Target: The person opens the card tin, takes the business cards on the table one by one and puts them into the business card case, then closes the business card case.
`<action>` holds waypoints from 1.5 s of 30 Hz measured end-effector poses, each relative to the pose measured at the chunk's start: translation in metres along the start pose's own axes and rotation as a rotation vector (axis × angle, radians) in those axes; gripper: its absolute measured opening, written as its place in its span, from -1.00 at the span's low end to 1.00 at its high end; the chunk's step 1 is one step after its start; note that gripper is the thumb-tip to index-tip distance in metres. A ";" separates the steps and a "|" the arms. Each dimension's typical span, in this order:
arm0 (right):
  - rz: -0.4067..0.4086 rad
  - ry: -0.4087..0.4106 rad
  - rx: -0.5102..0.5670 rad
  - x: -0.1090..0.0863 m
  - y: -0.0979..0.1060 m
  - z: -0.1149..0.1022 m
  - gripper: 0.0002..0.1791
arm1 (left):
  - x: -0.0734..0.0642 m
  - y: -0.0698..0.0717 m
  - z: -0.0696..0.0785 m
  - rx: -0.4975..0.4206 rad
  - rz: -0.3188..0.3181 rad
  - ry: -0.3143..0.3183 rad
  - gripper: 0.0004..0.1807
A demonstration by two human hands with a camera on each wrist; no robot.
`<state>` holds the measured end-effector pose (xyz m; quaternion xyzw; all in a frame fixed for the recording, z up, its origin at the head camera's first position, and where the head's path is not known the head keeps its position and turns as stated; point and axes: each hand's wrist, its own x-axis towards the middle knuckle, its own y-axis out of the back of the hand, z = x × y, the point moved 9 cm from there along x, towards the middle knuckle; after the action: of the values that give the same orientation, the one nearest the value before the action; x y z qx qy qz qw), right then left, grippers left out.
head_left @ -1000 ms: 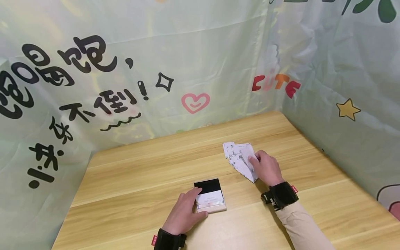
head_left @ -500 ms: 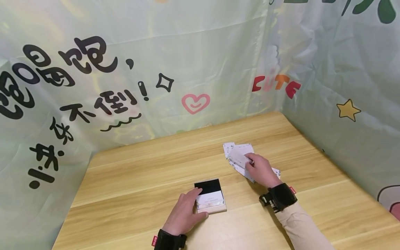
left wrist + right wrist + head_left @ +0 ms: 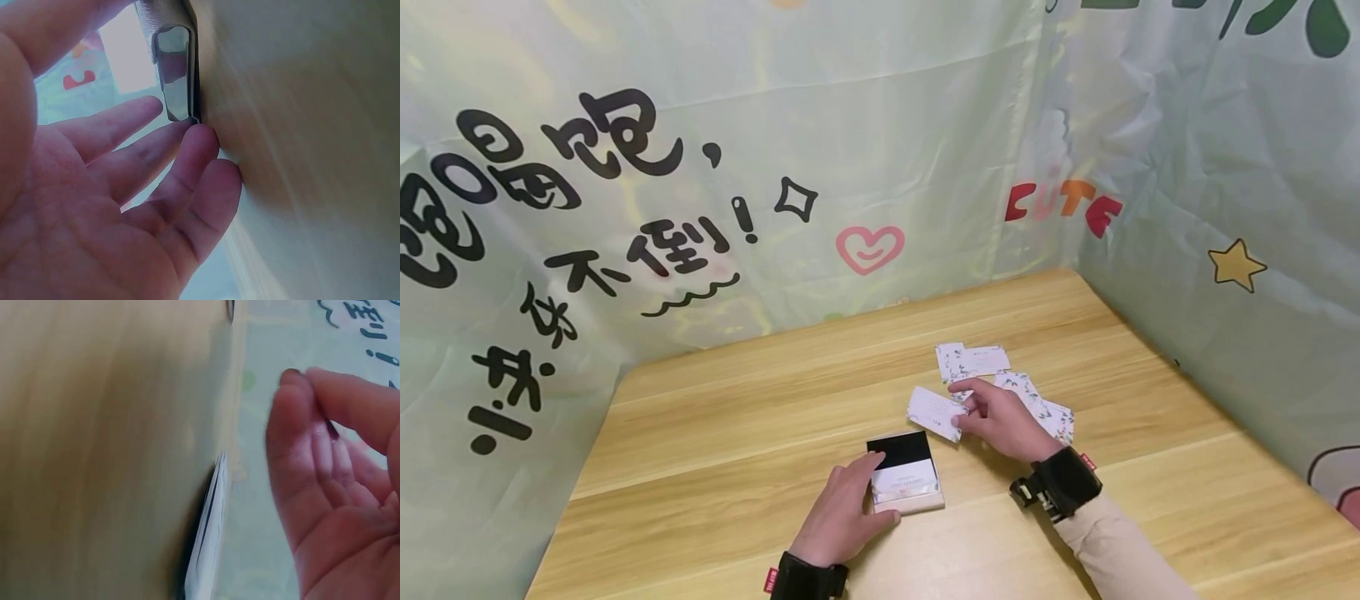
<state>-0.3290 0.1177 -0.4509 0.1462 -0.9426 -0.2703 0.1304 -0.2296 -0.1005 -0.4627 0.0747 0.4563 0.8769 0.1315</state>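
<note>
In the head view my left hand (image 3: 842,508) holds a flat business card case (image 3: 910,505) at its left side, thumb at the near edge and index finger by the black part. A white card with small print lies in the case. The left wrist view shows the shiny end of the case (image 3: 175,75) against the fingertips. My right hand (image 3: 1003,417) pinches a white business card (image 3: 936,414) between thumb and fingers, just beyond the case's far right corner. Behind and beside that hand lie several loose cards (image 3: 985,360) with floral prints, partly hidden by it.
The wooden table (image 3: 737,433) reaches back to a pale printed cloth (image 3: 925,125) hung behind it and along the right side. Bare wood shows left of the case and beyond the loose cards. Both wrists carry black straps.
My right hand has lifted a card from the loose cards and brought it left and nearer, toward the case. More floral cards show behind it. The left hand has stayed put.
</note>
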 end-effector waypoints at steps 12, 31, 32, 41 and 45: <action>-0.239 0.065 0.197 -0.007 -0.041 -0.019 -0.73 | 0.001 -0.001 -0.005 -0.043 0.011 0.070 0.12; -0.390 0.180 0.039 -0.014 -0.063 -0.026 -0.78 | 0.000 0.000 -0.003 -0.038 0.005 0.068 0.08; -0.392 0.187 0.019 -0.014 -0.064 -0.027 -0.77 | 0.001 0.000 -0.003 -0.037 0.004 0.070 0.08; -0.374 0.119 0.016 -0.014 -0.063 -0.021 -0.71 | 0.000 -0.001 -0.003 -0.042 0.012 0.055 0.08; -0.390 0.136 0.000 -0.014 -0.064 -0.021 -0.79 | 0.000 0.000 -0.003 -0.032 0.020 0.045 0.07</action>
<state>-0.2959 0.0604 -0.4711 0.3438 -0.8856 -0.2797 0.1391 -0.2307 -0.1026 -0.4645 0.0574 0.4444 0.8868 0.1134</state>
